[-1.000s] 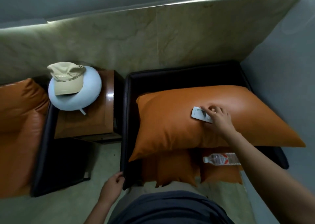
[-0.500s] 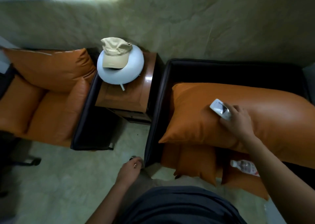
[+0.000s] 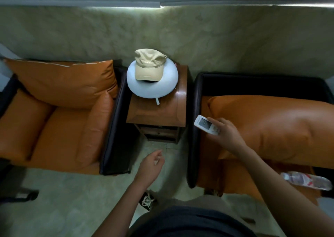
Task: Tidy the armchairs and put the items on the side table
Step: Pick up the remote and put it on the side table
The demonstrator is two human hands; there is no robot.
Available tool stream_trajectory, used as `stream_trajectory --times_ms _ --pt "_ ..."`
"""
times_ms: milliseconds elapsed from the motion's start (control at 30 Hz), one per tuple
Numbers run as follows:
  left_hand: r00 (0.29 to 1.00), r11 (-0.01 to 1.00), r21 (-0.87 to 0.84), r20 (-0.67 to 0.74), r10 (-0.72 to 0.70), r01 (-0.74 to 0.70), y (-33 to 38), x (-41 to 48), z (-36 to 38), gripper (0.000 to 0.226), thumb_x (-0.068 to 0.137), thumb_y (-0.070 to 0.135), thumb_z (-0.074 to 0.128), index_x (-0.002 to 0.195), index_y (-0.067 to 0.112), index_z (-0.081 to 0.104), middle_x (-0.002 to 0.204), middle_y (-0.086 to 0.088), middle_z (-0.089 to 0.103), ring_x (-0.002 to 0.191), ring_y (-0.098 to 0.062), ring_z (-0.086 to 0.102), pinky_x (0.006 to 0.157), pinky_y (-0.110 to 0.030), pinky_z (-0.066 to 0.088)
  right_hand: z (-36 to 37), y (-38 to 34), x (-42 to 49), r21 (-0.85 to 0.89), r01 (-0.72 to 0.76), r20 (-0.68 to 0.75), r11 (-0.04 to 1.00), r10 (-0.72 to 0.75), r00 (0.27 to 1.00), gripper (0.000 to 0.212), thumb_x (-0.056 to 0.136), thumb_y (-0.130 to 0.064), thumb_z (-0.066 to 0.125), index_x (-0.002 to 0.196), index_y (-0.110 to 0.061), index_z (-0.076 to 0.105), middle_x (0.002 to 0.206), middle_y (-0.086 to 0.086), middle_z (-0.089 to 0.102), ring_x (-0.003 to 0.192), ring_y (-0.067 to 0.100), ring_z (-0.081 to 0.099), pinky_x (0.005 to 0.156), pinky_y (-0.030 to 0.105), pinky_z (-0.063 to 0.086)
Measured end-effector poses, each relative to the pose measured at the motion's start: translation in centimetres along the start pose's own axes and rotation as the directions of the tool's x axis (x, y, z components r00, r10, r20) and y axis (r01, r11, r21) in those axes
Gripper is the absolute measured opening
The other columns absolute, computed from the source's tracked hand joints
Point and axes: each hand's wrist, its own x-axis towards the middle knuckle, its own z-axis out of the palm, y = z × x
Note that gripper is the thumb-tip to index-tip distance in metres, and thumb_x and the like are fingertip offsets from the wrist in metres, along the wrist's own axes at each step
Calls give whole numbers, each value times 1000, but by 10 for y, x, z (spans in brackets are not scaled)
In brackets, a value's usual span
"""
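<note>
1. The right hand [image 3: 226, 134] is clamped on a white remote control [image 3: 206, 125], held in the air over the left arm of the right armchair [image 3: 196, 110], between the side table [image 3: 159, 113] and the big orange cushion [image 3: 282, 128].
2. The left hand [image 3: 150, 168] hangs empty above the floor in front of the side table, fingers loosely curled and apart.
3. On the tabletop, toward its back left corner, a pale blue ring pillow [image 3: 139, 85] lies flat, overhanging the left edge, with a beige cap [image 3: 149, 65] sitting on top of it.
4. The front half of the tabletop is bare wood.
5. A plastic water bottle [image 3: 307, 180] lies on its side on the right armchair's seat, near the front edge, below the big cushion.
6. The left armchair [image 3: 59, 121] has its orange back cushion upright against the wall.
7. A laced shoe [image 3: 147, 200] shows on the floor beneath the left forearm.
</note>
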Motion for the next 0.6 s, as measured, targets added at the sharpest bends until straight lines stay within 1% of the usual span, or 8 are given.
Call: stream_trajectory --times_ms 67,167,233,267,333,400,500,600 --pt "995 995 -28 13 94 -94 8 14 -29 41 98 28 57 139 21 56 124 10 63 115 -5 60 94 -20 45 7 -35 0 -13 15 -3 1000 -15 1000 69 89 -41 69 151 -33 39 134 -5 50 116 11 44 95 31 44" --pt "978 977 -73 54 203 -199 23 36 -61 48 97 29 60 144 26 49 129 9 60 114 -1 58 99 -26 48 17 -81 1 -40 42 4 998 -42 999 70 87 -43 70 150 -36 41 135 -8 51 113 8 44 92 26 40" --pt "964 962 -129 86 253 -241 35 47 -74 54 97 27 60 148 27 42 133 10 56 116 0 57 98 -26 50 22 -104 2 -86 67 19 994 -66 998 68 86 -45 71 148 -36 44 136 -10 54 114 10 45 91 24 38" --pt "958 952 -181 99 268 -248 42 52 -79 57 98 25 60 150 27 39 135 11 55 118 -1 57 97 -26 51 23 -113 3 -103 81 22 991 -79 997 67 86 -45 71 148 -36 45 136 -9 55 113 10 46 91 25 40" --pt "951 925 -303 132 279 -229 53 62 -85 61 99 22 60 153 26 33 139 11 53 121 -1 56 99 -25 51 27 -126 8 -109 107 29 988 -105 994 66 86 -46 70 147 -36 46 134 -9 57 111 10 46 90 26 44" --pt "945 901 -384 167 282 -201 61 70 -87 62 99 21 60 154 26 30 141 10 51 123 -5 57 97 -27 53 27 -132 14 -102 129 39 986 -126 991 67 85 -48 69 147 -37 46 133 -10 56 109 11 46 89 28 46" --pt "949 890 -425 178 262 -166 71 78 -82 56 98 18 62 149 26 40 137 3 56 117 -14 62 85 -24 57 23 -132 25 -90 159 33 983 -157 987 66 85 -48 68 147 -37 46 134 -11 56 108 11 47 90 30 49" --pt "960 858 -505 179 215 -98 80 88 -75 49 96 7 63 139 27 50 132 -9 58 114 -23 66 85 -33 59 18 -123 39 -73 189 21 979 -188 982 66 86 -49 67 147 -35 46 136 -8 57 110 13 49 93 32 48"
